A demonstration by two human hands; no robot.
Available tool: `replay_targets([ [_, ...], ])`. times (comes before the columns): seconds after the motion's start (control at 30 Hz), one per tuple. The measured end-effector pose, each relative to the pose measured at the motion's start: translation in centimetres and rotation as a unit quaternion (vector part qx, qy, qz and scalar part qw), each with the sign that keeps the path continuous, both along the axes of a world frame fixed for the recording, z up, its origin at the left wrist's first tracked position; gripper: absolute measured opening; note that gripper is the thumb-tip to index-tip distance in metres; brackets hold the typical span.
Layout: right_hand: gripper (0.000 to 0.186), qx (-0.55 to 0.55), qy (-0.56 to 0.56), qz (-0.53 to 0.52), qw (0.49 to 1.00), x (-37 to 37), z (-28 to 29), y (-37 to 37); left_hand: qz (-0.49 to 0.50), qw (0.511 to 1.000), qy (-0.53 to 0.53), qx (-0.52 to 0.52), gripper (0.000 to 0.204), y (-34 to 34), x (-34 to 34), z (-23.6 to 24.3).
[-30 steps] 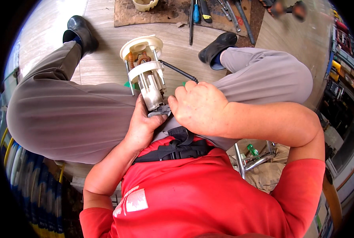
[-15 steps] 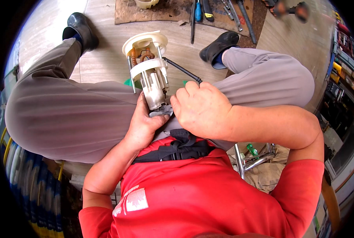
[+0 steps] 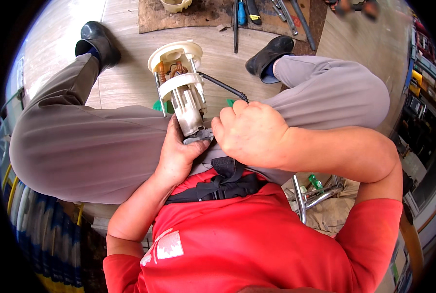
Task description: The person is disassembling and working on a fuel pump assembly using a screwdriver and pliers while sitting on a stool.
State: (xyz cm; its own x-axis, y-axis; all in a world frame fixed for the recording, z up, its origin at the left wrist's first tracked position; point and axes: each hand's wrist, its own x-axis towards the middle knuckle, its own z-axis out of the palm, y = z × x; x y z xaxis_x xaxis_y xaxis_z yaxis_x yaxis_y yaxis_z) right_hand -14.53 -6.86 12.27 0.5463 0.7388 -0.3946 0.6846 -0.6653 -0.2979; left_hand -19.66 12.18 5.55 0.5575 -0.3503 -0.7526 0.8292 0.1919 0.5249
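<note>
A flat brown cardboard sheet [image 3: 154,20] lay on the pale wood-plank floor [image 3: 125,83] near its far edge, carrying a cream plastic cup-shaped part [image 3: 176,5] at its left end and, towards its right end, a row of hand tools: a long thin dark screwdriver [image 3: 235,29], a blue-handled tool [image 3: 242,11], a black-and-yellow-handled tool [image 3: 253,11] and two grey metal rods [image 3: 288,15]. Two small green plastic pieces [image 3: 158,105] lay on the floor nearer in. A bent chrome tube frame [image 3: 305,194] stood at the right over crumpled tan cloth [image 3: 332,215], with a green bottle [image 3: 316,182] beside it.
</note>
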Motion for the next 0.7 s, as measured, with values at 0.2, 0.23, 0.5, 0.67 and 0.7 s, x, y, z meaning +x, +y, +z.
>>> replay_targets([
  [0.2,0.013,0.002,-0.017,-0.005,1.000,-0.1,-0.2,-0.4,0.003,1.000,0.014,-0.027,0.076,0.3,0.1,-0.2],
  [0.23,0.013,0.005,-0.019,-0.006,1.000,-0.1,-0.1,-0.5,-0.003,1.000,0.015,-0.026,0.078,0.3,0.2,-0.1],
  [0.5,0.014,0.009,0.006,-0.007,1.000,0.2,0.9,-1.6,-0.015,0.999,0.014,-0.042,0.090,0.1,0.4,0.5],
  [0.67,0.018,-0.007,-0.044,-0.072,0.996,4.1,3.0,-6.2,0.025,0.996,0.074,-0.045,0.080,1.3,0.2,-0.2],
  [0.7,0.022,-0.021,-0.070,-0.110,0.991,4.9,3.4,-7.1,0.046,0.993,0.089,-0.058,0.082,1.2,0.4,-0.4],
])
